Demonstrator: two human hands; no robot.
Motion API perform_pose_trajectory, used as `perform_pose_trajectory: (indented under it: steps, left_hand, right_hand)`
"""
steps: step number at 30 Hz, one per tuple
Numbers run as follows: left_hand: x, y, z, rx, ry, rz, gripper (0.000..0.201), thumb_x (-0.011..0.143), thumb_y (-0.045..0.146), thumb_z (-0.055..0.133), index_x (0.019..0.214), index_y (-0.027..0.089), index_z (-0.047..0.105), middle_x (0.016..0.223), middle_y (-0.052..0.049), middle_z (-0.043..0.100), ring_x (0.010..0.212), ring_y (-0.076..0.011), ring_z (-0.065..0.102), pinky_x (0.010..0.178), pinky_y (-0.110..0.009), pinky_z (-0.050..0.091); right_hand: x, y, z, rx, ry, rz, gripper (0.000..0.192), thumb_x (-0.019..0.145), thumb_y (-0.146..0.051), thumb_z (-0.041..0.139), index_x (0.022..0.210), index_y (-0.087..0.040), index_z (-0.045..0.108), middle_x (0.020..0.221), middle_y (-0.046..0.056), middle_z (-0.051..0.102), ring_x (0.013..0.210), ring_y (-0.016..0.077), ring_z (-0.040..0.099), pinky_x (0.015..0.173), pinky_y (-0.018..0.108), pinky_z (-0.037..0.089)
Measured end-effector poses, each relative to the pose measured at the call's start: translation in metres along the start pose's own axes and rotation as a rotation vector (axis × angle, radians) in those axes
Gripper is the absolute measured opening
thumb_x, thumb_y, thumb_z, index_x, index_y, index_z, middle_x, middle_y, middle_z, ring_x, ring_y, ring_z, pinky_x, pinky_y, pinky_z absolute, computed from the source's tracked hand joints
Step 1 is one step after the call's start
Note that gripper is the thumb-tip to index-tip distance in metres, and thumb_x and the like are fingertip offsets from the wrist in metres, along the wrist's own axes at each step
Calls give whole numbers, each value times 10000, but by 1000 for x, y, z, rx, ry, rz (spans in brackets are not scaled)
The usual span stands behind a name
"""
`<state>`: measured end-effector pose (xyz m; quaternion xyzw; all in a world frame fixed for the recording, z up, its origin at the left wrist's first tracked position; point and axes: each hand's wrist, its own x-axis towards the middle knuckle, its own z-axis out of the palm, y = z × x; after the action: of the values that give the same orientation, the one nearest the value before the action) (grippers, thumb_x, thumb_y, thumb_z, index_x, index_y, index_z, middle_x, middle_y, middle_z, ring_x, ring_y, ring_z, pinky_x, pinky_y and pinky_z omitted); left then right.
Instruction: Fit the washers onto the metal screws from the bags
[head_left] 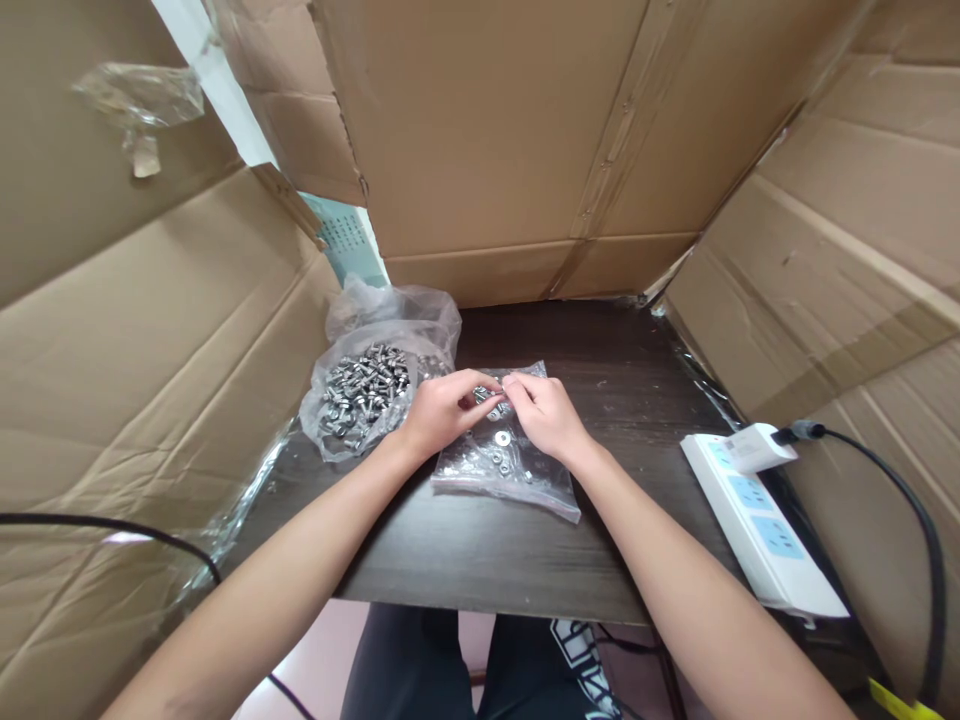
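My left hand (454,408) and my right hand (546,408) meet over a clear zip bag (472,480) lying on the dark table. Both hands are closed, thumb and fingers pinched together at the tips. Whatever small piece sits between those fingertips is too hidden to name. A washer (502,438) and several small nuts (501,463) show on or in the bag below the hands, with more small metal parts (487,398) partly covered by my fingers. Left of my left hand, an open plastic bag (319,415) holds a heap of metal bolts (369,388).
Cardboard walls (495,130) enclose the dark wooden table (450,560) at the back and both sides. A white power strip (765,530) with a plugged-in adapter (757,447) and black cable (911,490) lies along the right edge. Another black cable (112,522) crosses at left.
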<state>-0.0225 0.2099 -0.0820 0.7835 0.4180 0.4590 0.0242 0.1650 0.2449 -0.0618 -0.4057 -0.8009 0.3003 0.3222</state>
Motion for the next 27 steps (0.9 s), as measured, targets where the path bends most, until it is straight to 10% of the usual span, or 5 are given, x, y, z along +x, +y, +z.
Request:
perform_pose_trajectory:
  steps: [27]
  left_hand:
    - [-2, -9, 5, 35, 71, 90, 228, 999, 244, 647, 1192, 193, 757, 1042, -64, 781, 749, -97, 709, 646, -179, 552]
  right_hand:
    - [0, 0, 2, 34, 20, -46, 285, 981, -384, 430, 744, -230, 468, 690, 0, 566, 661, 169, 526, 651, 286, 354]
